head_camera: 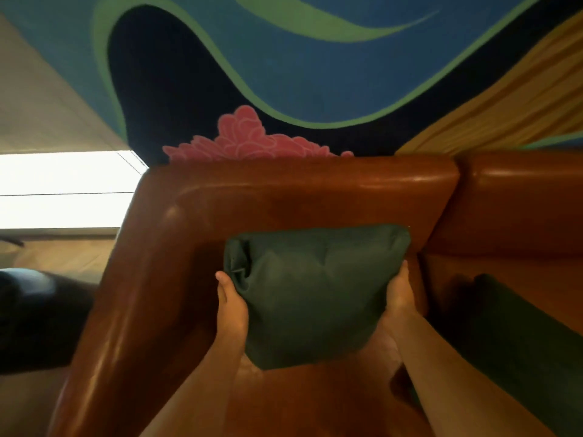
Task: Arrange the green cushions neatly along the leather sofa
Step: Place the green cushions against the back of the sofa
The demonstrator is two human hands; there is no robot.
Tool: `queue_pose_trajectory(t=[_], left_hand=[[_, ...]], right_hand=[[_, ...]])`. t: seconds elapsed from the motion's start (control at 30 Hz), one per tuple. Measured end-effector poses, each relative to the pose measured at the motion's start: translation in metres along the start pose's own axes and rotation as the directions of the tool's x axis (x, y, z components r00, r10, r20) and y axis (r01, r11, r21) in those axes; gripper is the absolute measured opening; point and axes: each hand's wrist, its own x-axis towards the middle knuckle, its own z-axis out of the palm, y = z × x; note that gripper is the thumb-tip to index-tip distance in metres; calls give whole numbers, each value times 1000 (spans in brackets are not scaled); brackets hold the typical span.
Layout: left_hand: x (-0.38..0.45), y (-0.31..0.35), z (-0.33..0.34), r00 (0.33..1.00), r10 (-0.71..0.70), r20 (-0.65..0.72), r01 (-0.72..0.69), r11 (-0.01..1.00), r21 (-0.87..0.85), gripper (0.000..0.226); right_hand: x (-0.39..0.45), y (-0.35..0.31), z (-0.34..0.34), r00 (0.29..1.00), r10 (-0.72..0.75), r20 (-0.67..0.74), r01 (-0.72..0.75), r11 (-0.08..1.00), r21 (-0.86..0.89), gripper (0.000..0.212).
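Left hand [232,305] and right hand [399,294] grip a green cushion [315,291] (fingers hidden behind) against the leather sofa [284,197].

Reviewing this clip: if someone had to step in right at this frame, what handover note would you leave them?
Left hand: grips the left edge of the green cushion.
Right hand: grips its right edge.
The cushion is upright against the backrest of the leather sofa, by the left armrest corner, both hands on it.
A second green cushion lies on the seat to the right, not propped against the backrest.
Done: first cushion nearly placed.
Left: release it, check that it stands, then stand the second cushion against the backrest alongside.
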Motion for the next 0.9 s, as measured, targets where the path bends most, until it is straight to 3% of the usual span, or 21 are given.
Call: queue_pose_trajectory(t=[0.2,0.33,0.43,0.6,0.67,0.8,0.9], left_hand=[[4,-4,-46,987,-18,-160,-11,983,-183,110],[-1,-7,-59,963,-25,-267,-65,944,-324,101],[21,-21,-66,947,-79,-311,-25,948,-318,98],[129,-103,-101,958,-222,-180,133,904,-407,105],[117,-81,-101,953,-248,-172,172,914,-367,101],[79,-41,-91,975,-172,-138,106,916,-388,83],[83,-51,-98,963,-202,-180,129,928,-350,93]], right_hand=[[-15,-12,75,979,-46,200,63,995,-79,119],[-16,-15,124,952,-92,292,144,977,-159,93],[6,-9,155,945,-112,308,192,951,-241,87],[36,10,186,923,-31,383,201,890,-410,84],[39,13,195,924,-37,382,221,865,-451,88],[38,10,200,933,-94,347,272,817,-509,77],[34,4,195,936,-104,336,290,770,-568,78]])
